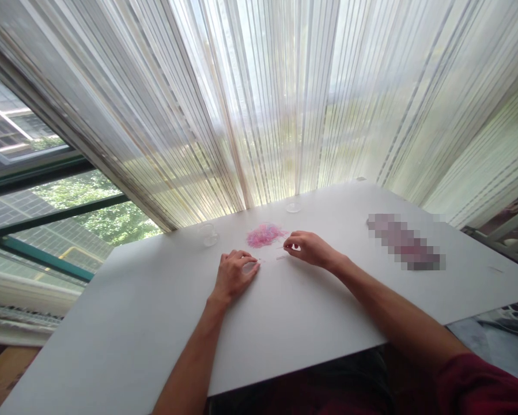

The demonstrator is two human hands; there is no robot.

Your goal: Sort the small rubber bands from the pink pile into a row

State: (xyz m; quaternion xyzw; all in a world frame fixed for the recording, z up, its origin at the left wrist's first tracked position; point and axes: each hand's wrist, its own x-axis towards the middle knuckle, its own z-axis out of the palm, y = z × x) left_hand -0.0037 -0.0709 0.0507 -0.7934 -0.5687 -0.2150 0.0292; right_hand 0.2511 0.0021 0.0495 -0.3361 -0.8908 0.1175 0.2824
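Note:
A loose heap of thin pink, partly see-through strips lies on the white table. Just right of the heap, my right hand pinches a thin pink strip between thumb and forefinger. Below those fingertips another short pink strip lies flat on the tabletop. My left hand rests on the table in front of the heap, thumb and forefinger brought together. Something tiny and pale shows at its fingertips, too small to make out.
Two small clear containers stand near the back edge, one left and one right of the heap. A long pixelated object lies on the right side of the table. Sheer striped curtains hang along the back, with a window frame at left.

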